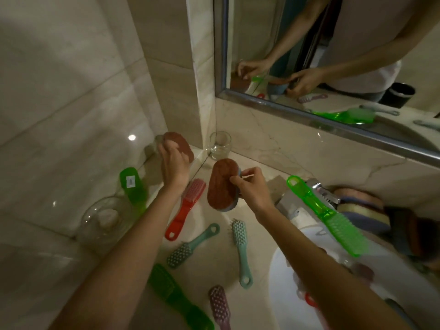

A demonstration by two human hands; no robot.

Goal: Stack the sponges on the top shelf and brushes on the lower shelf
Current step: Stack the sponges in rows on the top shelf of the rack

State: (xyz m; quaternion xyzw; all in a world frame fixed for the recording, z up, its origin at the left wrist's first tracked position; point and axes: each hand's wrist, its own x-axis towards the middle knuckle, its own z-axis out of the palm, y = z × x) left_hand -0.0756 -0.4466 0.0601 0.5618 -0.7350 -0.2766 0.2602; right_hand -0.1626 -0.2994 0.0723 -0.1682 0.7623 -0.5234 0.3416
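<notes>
Your right hand (250, 186) is pinching a brown-faced oval sponge with a blue foam back (221, 184) by its right edge. Thumb and forefinger are closing on it, and the other fingers are curling behind. You are holding it in the air above the pale stone counter (214, 258). It is tilting so that the brown face is looking at you, and its long axis is running away from you.

Your left hand (173, 164) is lying further away and to the left. Its fingers are bending over a second brown oval sponge (181, 144), which is sitting in the wall corner on what seems to be the clear glass top shelf (149, 152); the glass edge is hard to see.

So the target is lying up and to the left of the sponge you are carrying, near but not touching, and its long axis is slanting differently. I think you are needing to lay the carried sponge flat and turn it to match. The left hand is covering the near part and probably needs to give room first.
</notes>
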